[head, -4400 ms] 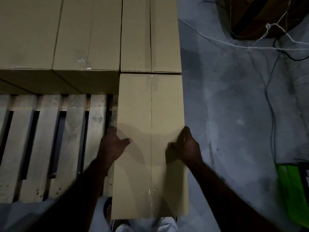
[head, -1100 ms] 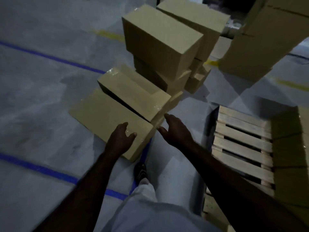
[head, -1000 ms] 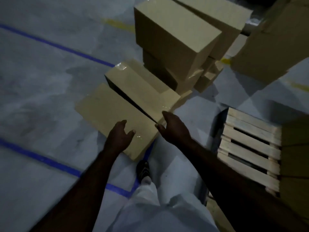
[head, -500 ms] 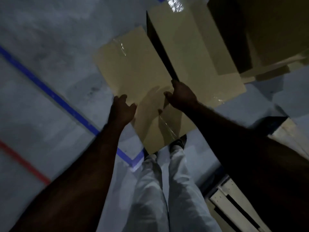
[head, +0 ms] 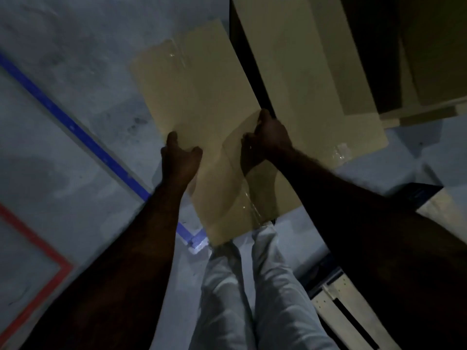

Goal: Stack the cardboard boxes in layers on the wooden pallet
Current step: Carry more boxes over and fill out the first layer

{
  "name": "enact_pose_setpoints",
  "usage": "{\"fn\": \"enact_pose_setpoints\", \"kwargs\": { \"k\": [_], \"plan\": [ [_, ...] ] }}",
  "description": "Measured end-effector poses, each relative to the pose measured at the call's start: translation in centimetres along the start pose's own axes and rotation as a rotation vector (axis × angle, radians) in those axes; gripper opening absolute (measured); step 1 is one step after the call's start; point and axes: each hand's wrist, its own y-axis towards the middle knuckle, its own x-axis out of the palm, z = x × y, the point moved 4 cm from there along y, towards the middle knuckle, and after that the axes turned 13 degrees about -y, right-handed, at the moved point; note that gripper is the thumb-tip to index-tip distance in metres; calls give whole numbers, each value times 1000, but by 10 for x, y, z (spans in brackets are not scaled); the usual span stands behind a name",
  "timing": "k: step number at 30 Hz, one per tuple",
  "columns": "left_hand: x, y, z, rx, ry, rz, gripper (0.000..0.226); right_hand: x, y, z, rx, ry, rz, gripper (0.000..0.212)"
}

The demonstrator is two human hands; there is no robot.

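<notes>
The person is wearing loose, pale grey-white trousers (head: 252, 299), the cloth creasing in long soft folds down both legs; the left forearm (head: 141, 248) and right forearm (head: 341, 198) are showing bare right to the picture's edge, fine hair showing near the right wrist; the left hand (head: 180, 160) and right hand (head: 267, 140) are showing bare too; dim light is darkening everything.

One head-worn camera looks steeply down, close over the floor (head: 75, 109)
</notes>
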Motion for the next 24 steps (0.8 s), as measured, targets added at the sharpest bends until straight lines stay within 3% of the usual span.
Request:
{"fn": "enact_pose_setpoints", "kwargs": {
  "k": [11, 19, 24],
  "plan": [
    [-91, -99, 89, 157, 155, 137, 101, -110, -117, -48, -97, 115, 94, 92],
    [-153, -172, 188, 414, 286, 96, 102, -205, -206, -85, -214, 58, 268, 75],
    [-159, -218, 223, 611, 439, 77, 104, -232, -264, -68, -172, 68, 389, 71]
  ]
}}
